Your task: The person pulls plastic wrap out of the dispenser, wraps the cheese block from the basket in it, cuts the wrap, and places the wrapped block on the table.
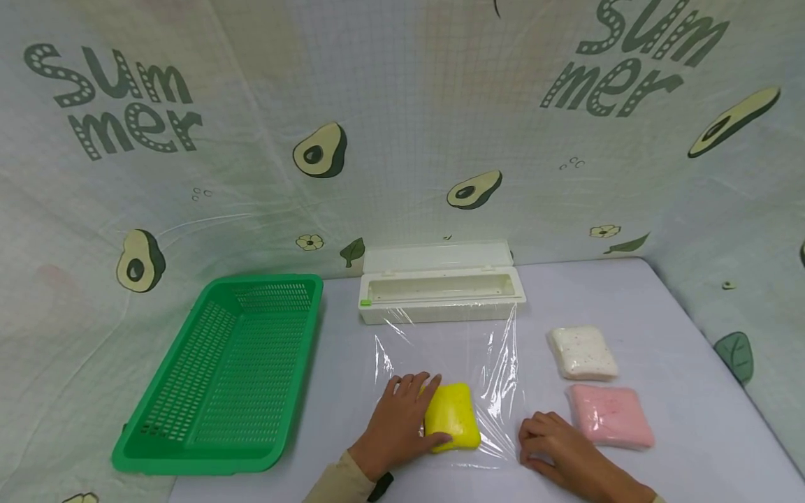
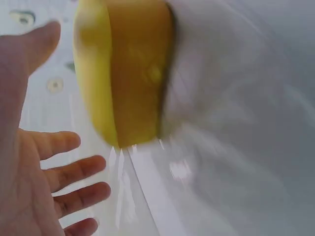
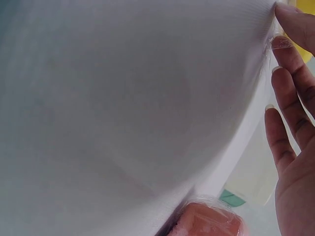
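A yellow, rounded square block [image 1: 454, 418] lies on a sheet of clear cling film [image 1: 440, 349]. My left hand [image 1: 402, 419] is at the block's left side, thumb near its lower edge and index finger near its upper corner. In the left wrist view its fingers [image 2: 81, 167] are spread and fairly straight, with the yellow block [image 2: 133, 73] beyond them. To the right, my right hand [image 1: 553, 443] pinches the film's edge; some film shows at its fingertips [image 3: 283, 46]. The film runs back to a white, lidded cling film dispenser [image 1: 440, 312].
A green perforated basket [image 1: 295, 419] stands at left. Right of the film lie a white block [image 1: 583, 353] and a pink block [image 1: 611, 417], both glossy as if film-wrapped. Behind the table [image 1: 704, 391] hangs a printed cloth [image 1: 390, 105].
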`<act>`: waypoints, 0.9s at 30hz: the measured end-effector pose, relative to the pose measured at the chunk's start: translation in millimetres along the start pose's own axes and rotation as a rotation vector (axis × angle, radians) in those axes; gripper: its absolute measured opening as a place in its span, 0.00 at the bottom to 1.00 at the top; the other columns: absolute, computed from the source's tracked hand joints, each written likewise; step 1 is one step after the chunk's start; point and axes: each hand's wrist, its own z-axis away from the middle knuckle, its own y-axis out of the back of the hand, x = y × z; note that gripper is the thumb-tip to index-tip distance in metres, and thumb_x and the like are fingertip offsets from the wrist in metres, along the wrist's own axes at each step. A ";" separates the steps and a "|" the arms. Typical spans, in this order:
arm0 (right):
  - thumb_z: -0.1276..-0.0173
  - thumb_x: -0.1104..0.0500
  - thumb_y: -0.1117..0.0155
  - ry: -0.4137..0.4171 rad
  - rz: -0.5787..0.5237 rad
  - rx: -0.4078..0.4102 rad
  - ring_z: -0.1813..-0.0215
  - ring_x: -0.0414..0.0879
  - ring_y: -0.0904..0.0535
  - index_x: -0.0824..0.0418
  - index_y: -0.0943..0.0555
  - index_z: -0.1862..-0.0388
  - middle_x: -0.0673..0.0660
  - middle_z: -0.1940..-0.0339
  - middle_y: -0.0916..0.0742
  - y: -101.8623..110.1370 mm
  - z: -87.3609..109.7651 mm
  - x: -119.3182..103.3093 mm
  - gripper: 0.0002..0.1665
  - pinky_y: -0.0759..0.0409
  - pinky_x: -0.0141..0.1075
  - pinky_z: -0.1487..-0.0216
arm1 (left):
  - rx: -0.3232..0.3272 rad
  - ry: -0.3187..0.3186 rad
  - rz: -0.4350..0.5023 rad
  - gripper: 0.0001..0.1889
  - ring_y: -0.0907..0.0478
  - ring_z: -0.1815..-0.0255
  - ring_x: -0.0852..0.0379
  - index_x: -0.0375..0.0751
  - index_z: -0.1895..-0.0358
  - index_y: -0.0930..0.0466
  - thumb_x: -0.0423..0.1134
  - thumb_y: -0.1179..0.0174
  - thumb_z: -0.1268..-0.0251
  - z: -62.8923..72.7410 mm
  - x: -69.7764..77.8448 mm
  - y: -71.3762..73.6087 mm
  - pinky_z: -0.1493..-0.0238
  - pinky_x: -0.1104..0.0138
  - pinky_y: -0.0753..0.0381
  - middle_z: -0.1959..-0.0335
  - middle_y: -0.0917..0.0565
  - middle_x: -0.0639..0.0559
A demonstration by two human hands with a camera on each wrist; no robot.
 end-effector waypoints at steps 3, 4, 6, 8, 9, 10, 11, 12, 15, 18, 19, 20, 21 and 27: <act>0.52 0.59 0.18 0.003 0.011 0.000 0.58 0.33 0.29 0.40 0.15 0.71 0.36 0.61 0.22 0.1 -0.5 0.2 0.16 0.34 0.27 0.52 | 0.013 0.037 0.048 0.44 0.26 0.34 0.50 0.46 0.25 0.28 0.71 0.35 0.36 11.6 -17.6 1.4 0.31 0.52 0.29 0.32 0.22 0.51; 0.52 0.59 0.18 0.005 0.014 0.001 0.58 0.33 0.29 0.40 0.16 0.71 0.36 0.62 0.22 0.0 -0.7 0.4 0.16 0.34 0.27 0.52 | 0.023 0.039 0.060 0.42 0.26 0.34 0.50 0.45 0.28 0.26 0.70 0.34 0.36 15.9 -23.5 1.0 0.31 0.52 0.29 0.34 0.21 0.51; 0.52 0.59 0.18 0.007 0.016 0.002 0.58 0.33 0.29 0.41 0.16 0.72 0.36 0.62 0.22 0.2 -1.2 0.4 0.16 0.34 0.27 0.51 | 0.035 0.021 0.085 0.37 0.25 0.37 0.51 0.45 0.34 0.23 0.68 0.32 0.37 25.4 -34.3 0.3 0.33 0.53 0.28 0.40 0.20 0.53; 0.53 0.59 0.17 0.006 0.017 0.002 0.58 0.33 0.29 0.41 0.15 0.72 0.36 0.62 0.22 0.5 -1.6 0.3 0.16 0.34 0.27 0.52 | 0.030 -0.022 0.103 0.33 0.25 0.41 0.53 0.48 0.42 0.21 0.68 0.29 0.40 34.9 -42.8 -0.2 0.35 0.55 0.28 0.46 0.21 0.56; 0.53 0.59 0.17 0.004 0.015 0.001 0.58 0.33 0.29 0.41 0.15 0.72 0.36 0.62 0.22 0.6 -1.7 0.2 0.16 0.34 0.27 0.52 | 0.018 -0.049 0.108 0.32 0.25 0.44 0.55 0.49 0.46 0.22 0.69 0.28 0.42 39.3 -46.2 -0.7 0.36 0.56 0.28 0.49 0.22 0.57; 0.53 0.60 0.17 0.002 0.013 -0.001 0.58 0.33 0.29 0.41 0.15 0.72 0.36 0.62 0.22 0.8 -1.6 0.0 0.16 0.34 0.27 0.52 | 0.002 -0.079 0.112 0.32 0.26 0.47 0.57 0.51 0.48 0.22 0.69 0.27 0.44 43.6 -48.9 -1.3 0.38 0.57 0.28 0.52 0.23 0.59; 0.53 0.60 0.17 -0.002 0.012 -0.003 0.58 0.33 0.29 0.41 0.15 0.72 0.36 0.62 0.22 0.9 -1.6 -0.2 0.16 0.34 0.27 0.52 | -0.022 -0.108 0.110 0.32 0.27 0.49 0.58 0.52 0.51 0.22 0.70 0.26 0.47 47.6 -51.0 -1.7 0.39 0.58 0.28 0.54 0.25 0.61; 0.53 0.60 0.17 -0.005 0.011 -0.006 0.58 0.33 0.29 0.41 0.15 0.72 0.36 0.62 0.22 1.0 -1.5 -0.4 0.16 0.34 0.27 0.52 | -0.050 -0.133 0.104 0.32 0.28 0.51 0.60 0.53 0.52 0.23 0.70 0.25 0.49 51.2 -52.5 -2.0 0.39 0.59 0.28 0.56 0.26 0.62; 0.52 0.59 0.17 -0.014 0.001 -0.015 0.58 0.32 0.29 0.41 0.14 0.71 0.35 0.62 0.22 1.9 -0.8 -1.1 0.16 0.34 0.27 0.52 | -0.123 -0.178 0.081 0.30 0.31 0.55 0.62 0.56 0.53 0.22 0.69 0.24 0.50 59.3 -53.7 -3.9 0.41 0.61 0.27 0.57 0.27 0.64; 0.51 0.59 0.17 -0.010 -0.012 -0.013 0.58 0.31 0.29 0.40 0.14 0.71 0.35 0.62 0.21 2.7 -0.7 -0.8 0.16 0.34 0.26 0.51 | -0.158 -0.182 0.069 0.22 0.31 0.56 0.63 0.58 0.54 0.20 0.63 0.24 0.44 64.1 -53.1 -5.5 0.43 0.63 0.26 0.58 0.25 0.65; 0.51 0.59 0.17 -0.005 -0.016 -0.008 0.58 0.31 0.29 0.41 0.15 0.71 0.35 0.62 0.21 3.0 -0.9 -0.4 0.16 0.34 0.27 0.51 | -0.152 -0.184 0.065 0.20 0.30 0.56 0.63 0.58 0.54 0.19 0.61 0.25 0.42 65.5 -53.0 -6.2 0.44 0.64 0.26 0.58 0.24 0.65; 0.51 0.59 0.18 0.002 -0.018 -0.001 0.58 0.32 0.29 0.41 0.15 0.70 0.35 0.62 0.20 3.4 -1.1 0.1 0.16 0.34 0.27 0.51 | -0.140 -0.189 0.065 0.17 0.30 0.57 0.63 0.58 0.55 0.18 0.58 0.25 0.40 66.7 -53.0 -6.9 0.44 0.65 0.26 0.58 0.23 0.65; 0.51 0.59 0.18 0.007 -0.020 0.006 0.58 0.32 0.28 0.41 0.15 0.70 0.35 0.61 0.20 4.0 -1.5 0.6 0.16 0.35 0.27 0.51 | -0.115 -0.199 0.060 0.15 0.29 0.57 0.64 0.58 0.55 0.17 0.56 0.25 0.38 67.8 -53.1 -8.0 0.45 0.66 0.26 0.59 0.22 0.65; 0.52 0.61 0.19 0.001 -0.033 0.005 0.55 0.34 0.25 0.42 0.15 0.68 0.37 0.59 0.16 9.9 -3.1 2.5 0.17 0.34 0.27 0.49 | 0.091 -0.296 -0.016 0.10 0.30 0.62 0.65 0.57 0.62 0.18 0.44 0.25 0.39 72.7 -52.8 -14.1 0.51 0.69 0.27 0.66 0.22 0.66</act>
